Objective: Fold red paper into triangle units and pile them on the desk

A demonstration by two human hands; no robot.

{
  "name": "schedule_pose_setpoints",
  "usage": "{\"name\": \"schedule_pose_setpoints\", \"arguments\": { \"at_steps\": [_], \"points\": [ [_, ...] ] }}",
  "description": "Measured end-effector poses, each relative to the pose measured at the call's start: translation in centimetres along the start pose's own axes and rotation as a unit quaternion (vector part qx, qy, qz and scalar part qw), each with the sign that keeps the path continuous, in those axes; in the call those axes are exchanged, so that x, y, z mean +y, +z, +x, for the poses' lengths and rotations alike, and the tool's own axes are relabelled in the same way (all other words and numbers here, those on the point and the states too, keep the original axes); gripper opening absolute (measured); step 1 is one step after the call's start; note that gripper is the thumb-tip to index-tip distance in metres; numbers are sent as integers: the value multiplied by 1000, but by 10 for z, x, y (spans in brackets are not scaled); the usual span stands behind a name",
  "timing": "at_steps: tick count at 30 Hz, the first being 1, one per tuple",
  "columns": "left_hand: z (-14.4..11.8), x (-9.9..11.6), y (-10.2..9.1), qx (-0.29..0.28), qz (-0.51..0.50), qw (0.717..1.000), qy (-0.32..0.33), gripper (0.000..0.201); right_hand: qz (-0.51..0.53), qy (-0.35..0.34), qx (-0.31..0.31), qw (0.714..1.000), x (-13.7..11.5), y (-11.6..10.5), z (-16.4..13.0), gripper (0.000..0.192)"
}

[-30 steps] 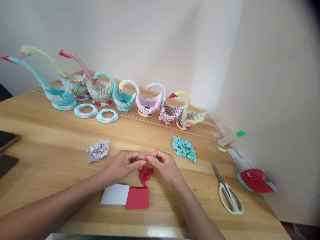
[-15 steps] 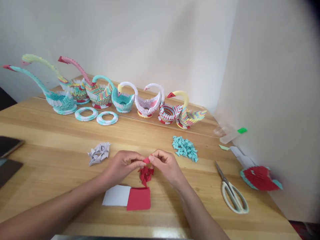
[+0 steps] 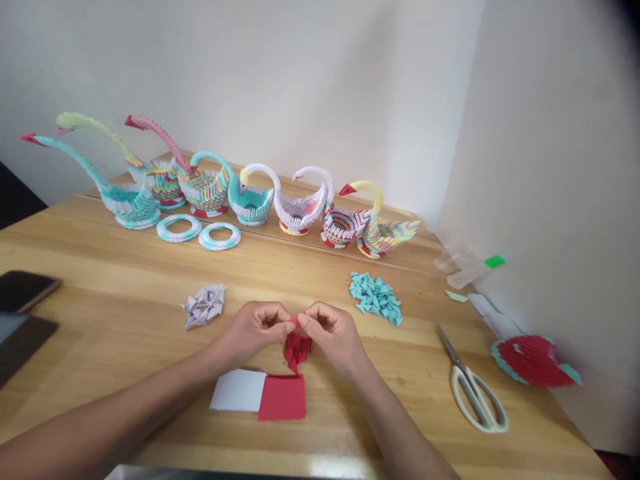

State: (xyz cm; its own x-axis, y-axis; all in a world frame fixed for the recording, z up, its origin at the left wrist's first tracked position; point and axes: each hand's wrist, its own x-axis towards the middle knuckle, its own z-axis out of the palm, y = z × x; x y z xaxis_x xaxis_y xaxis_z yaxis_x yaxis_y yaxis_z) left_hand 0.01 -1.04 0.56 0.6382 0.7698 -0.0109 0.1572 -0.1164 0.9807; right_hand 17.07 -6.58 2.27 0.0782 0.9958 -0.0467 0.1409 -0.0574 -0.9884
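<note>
Free lane at right; swans (image 3: 301,215) close the back.
Bare table (image 3: 407,373) between right hand (image 3: 336,337) and scissors (image 3: 459,365); teal paper pile (image 3: 376,297) obstructs farther ahead.

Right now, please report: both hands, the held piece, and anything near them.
Left hand and right hand pinching small red paper piece. Red folded pieces close by. Scissors farther right, untouched.

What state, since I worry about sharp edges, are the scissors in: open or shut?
Shut: the scissors have their blades together in one narrow point, and the cream handle loops sit side by side.
</note>
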Motion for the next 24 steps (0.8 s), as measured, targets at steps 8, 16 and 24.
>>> {"name": "schedule_pose_setpoints", "arguments": {
  "at_steps": [8,16,24],
  "points": [
    [-7,6,-9,66,333,884,321,23,74,44,2,996,2,-5,2,32],
    [-6,3,-7,105,356,828,420,19,131,61,-34,989,-1,-2,0,36],
    [-6,3,-9,100,364,828,415,19,104,70,-48,991,0,-3,-1,35]
  ]
}}
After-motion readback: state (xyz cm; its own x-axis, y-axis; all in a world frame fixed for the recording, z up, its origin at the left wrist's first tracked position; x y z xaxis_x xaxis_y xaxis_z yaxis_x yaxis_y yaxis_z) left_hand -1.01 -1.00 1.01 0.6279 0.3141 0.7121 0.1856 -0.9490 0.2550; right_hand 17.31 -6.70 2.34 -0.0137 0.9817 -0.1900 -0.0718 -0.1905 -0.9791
